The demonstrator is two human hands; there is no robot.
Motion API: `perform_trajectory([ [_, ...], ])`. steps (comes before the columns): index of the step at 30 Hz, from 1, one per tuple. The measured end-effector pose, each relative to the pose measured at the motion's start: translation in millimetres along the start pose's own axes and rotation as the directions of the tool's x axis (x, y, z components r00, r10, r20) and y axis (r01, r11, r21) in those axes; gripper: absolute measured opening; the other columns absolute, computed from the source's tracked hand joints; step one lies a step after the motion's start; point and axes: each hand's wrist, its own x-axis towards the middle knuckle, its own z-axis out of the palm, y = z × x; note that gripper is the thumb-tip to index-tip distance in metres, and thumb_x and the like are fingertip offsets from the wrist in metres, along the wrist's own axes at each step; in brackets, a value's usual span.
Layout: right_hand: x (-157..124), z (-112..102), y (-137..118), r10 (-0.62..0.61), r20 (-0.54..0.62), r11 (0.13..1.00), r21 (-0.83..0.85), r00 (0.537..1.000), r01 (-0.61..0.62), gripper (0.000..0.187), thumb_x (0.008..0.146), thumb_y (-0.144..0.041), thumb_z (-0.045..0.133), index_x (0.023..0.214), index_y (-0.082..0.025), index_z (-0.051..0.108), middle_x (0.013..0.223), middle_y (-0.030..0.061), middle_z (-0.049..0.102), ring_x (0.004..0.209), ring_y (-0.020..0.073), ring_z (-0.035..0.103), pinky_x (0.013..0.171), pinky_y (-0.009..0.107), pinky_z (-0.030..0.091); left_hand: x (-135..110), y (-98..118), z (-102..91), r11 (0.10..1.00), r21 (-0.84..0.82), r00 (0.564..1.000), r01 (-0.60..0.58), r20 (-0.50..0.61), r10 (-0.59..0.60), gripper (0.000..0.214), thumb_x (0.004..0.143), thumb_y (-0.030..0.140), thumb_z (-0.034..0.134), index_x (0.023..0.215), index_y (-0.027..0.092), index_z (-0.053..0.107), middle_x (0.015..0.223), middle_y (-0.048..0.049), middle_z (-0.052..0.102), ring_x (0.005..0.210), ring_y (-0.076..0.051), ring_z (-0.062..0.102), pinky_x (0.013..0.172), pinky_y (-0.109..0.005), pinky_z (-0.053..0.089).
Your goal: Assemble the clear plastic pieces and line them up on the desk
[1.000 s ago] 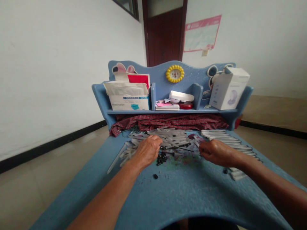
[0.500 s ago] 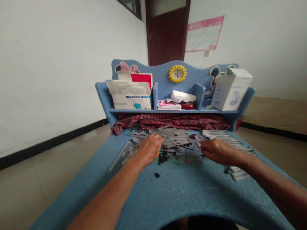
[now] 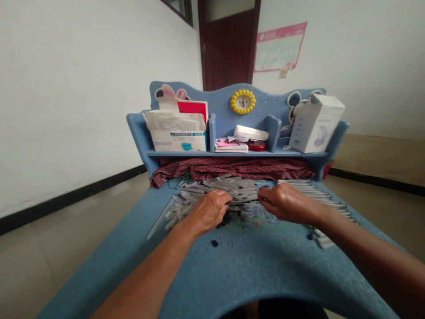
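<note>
My left hand (image 3: 211, 210) is closed in a pinch over the near side of a heap of whitish, translucent pen barrels (image 3: 237, 188). Facing it, my right hand (image 3: 280, 201) is curled with fingertips pressed together at the heap's right side. A thin dark line shows between the two hands, but what each one grips is hidden. Small black pieces (image 3: 224, 220), like caps, lie partly under my left hand. One loose black piece (image 3: 214, 243) sits nearer to me. At right, a row of slim whitish pens (image 3: 327, 201) lies side by side, partly behind my right forearm.
The blue desk (image 3: 245, 270) has a shelf at the back. On the shelf stand a mask box (image 3: 179, 141), a white carton (image 3: 317, 126), papers (image 3: 231, 147) and a round red tin (image 3: 257, 145). Red checked cloth (image 3: 239, 168) lies bunched beneath it.
My right hand has moved left, away from the pen row and closer to my left hand. The left hand stays over the heap, its fingers slightly shifted. The view has turned slightly.
</note>
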Motion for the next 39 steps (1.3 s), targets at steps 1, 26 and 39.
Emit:
perform_trajectory([
  [1,4.4,-0.5,-4.5,0.004,-0.018,1.0,-0.01,1.0,-0.004,0.027,0.087,-0.025,0.032,0.079,-0.016,0.056,0.057,0.0031,0.057,0.047,0.0099,0.044,0.05,0.026,0.017,0.4,0.7,-0.2,1.0,-0.029,1.0,0.001,-0.014,-0.002,0.011,0.076,0.013,0.047,0.079,0.017,0.057,0.079,-0.0045,0.058,0.08,-0.016,0.054,0.073,-0.026,0.042],
  [26,35.0,60.1,-35.4,0.145,-0.019,0.881,0.458,0.989,-0.12,0.015,0.07,-0.016,0.047,0.076,-0.016,0.06,0.062,0.0033,0.061,0.058,0.0142,0.056,0.05,0.022,0.033,4.0,-8.1,1.3,0.824,-0.44,0.902,0.357,-0.069,-0.427,0.016,0.069,0.022,0.054,0.079,0.015,0.063,0.07,-0.0014,0.064,0.065,-0.013,0.058,0.059,-0.022,0.042],
  [39,27.8,56.5,-11.4,0.35,-0.008,-0.015,1.0,0.937,0.014,0.012,0.064,-0.024,0.063,0.068,-0.014,0.06,0.049,-0.0019,0.058,0.042,0.0096,0.053,0.045,0.021,0.043,3.0,0.3,3.1,0.865,-0.408,0.954,0.294,0.061,-0.295,0.015,0.072,0.02,0.049,0.079,0.016,0.061,0.067,0.0025,0.058,0.061,-0.01,0.051,0.057,-0.02,0.036],
])
